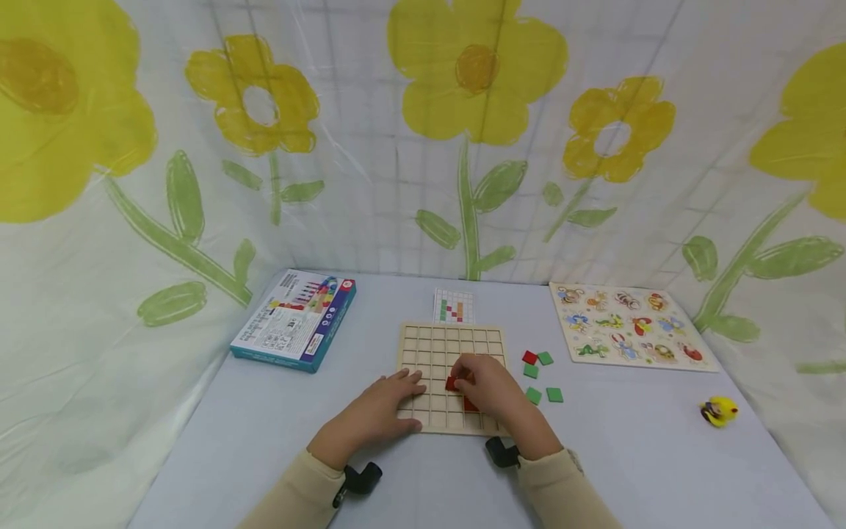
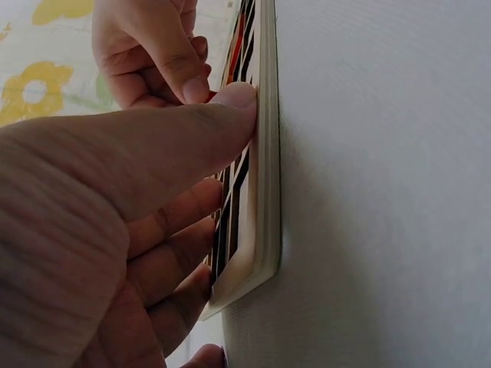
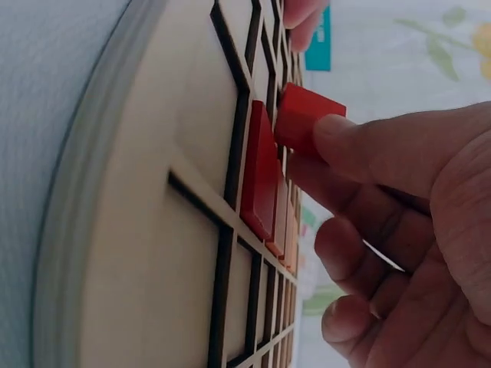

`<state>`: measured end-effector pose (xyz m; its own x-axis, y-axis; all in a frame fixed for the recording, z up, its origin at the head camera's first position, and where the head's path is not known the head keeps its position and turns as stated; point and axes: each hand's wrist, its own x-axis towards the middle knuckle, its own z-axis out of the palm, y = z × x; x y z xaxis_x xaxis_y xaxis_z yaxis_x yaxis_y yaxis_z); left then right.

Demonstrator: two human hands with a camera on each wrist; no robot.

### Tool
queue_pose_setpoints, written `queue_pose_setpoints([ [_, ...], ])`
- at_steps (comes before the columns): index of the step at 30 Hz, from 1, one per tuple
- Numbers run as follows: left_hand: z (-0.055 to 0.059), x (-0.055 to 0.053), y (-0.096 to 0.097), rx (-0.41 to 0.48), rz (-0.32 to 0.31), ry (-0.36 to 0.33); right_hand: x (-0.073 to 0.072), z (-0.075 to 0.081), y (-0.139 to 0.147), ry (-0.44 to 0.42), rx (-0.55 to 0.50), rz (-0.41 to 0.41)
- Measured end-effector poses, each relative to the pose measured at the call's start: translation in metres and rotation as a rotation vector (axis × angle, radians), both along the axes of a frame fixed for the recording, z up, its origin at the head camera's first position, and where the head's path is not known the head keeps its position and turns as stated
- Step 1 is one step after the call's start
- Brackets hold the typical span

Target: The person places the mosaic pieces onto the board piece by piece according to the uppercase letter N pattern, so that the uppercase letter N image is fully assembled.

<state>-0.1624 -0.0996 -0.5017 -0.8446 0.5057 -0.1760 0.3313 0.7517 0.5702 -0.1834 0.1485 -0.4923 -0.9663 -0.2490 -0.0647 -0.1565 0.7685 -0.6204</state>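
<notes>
In the head view, pinches a thin, square, glossy red tile (image 1: 451, 383) in the right hand (image 1: 487, 383), over the middle of a pale wooden board (image 1: 416, 344) marked off into square cells; carries it at the fingertips, to the left of the palm, just forward and left of a second red tile (image 1: 471, 404) lying in the board. Rests the left hand (image 1: 385, 406), grasping nothing, fingers spread, on the board's left part, near the pinched tile but apart from it. In the left wrist view, shows the left thumb laid along the board's near rim and the other fingers on the cells; beyond, shows only a sliver of red under the right hand, too little to read a tilt from. In the right wrist view, shows the pinched tile tilted to the board's face, just beside the second one, with no long axis to follow in so square a shape; cannot tell whether touching the board. Seems to hinge on bringing that slant level and square to the grid lines, probably with the right hand, the nearer.
</notes>
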Motion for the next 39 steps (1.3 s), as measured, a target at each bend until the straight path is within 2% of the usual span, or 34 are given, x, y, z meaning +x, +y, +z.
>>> queue_pose_setpoints([
  [10, 0.0031, -0.0002, 0.0002, -0.004, -0.003, -0.006, 0.0010, -0.0005, -0.0007, 0.024, 0.043, -0.008],
  [18, 0.0051, -0.0010, 0.0009, 0.002, -0.010, 0.001, -0.0007, -0.0006, 0.0000, 0.061, 0.073, 0.030],
  [31, 0.0027, -0.0003, 0.0014, -0.007, -0.003, 0.014, 0.0000, -0.0074, -0.0035, 0.182, 0.216, 0.027],
  [39, 0.0016, -0.0004, 0.0022, -0.013, -0.003, 0.013, 0.0007, -0.0070, -0.0034, 0.171, 0.214, 0.026],
])
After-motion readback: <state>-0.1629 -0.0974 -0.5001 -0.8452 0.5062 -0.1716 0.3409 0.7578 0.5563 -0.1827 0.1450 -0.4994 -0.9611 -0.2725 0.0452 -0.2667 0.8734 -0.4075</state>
